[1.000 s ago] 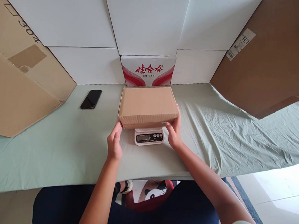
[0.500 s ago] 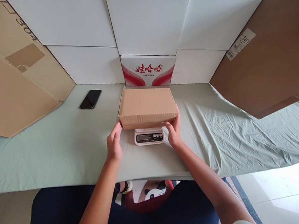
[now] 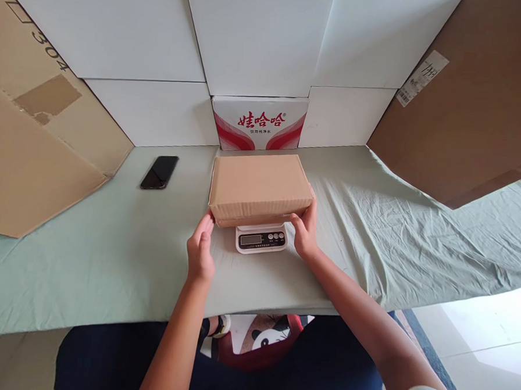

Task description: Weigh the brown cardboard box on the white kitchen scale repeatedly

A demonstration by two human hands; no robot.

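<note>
A closed brown cardboard box (image 3: pixel 261 180) sits over a small white digital scale (image 3: pixel 261 241), whose display and buttons stick out at the front. The scale's platform is mostly hidden beneath the box. My left hand (image 3: pixel 201 253) is at the box's front left corner, its fingers against the lower edge and partly hidden. At the front right corner, my right hand (image 3: pixel 304 232) grips the box, thumb on the front face and fingers along the side. No digits can be made out on the scale's dark display.
A black phone (image 3: pixel 159 172) lies on the green cloth (image 3: pixel 109 257) to the left. Behind the box stands a white and red carton (image 3: pixel 259 138) against white panels (image 3: pixel 151 111). Large cardboard sheets flank the table, left (image 3: pixel 47 166) and right (image 3: pixel 465 112).
The view has shifted very slightly, carrying everything a few pixels to the right. Both hands, the box and the scale look unchanged relative to one another.
</note>
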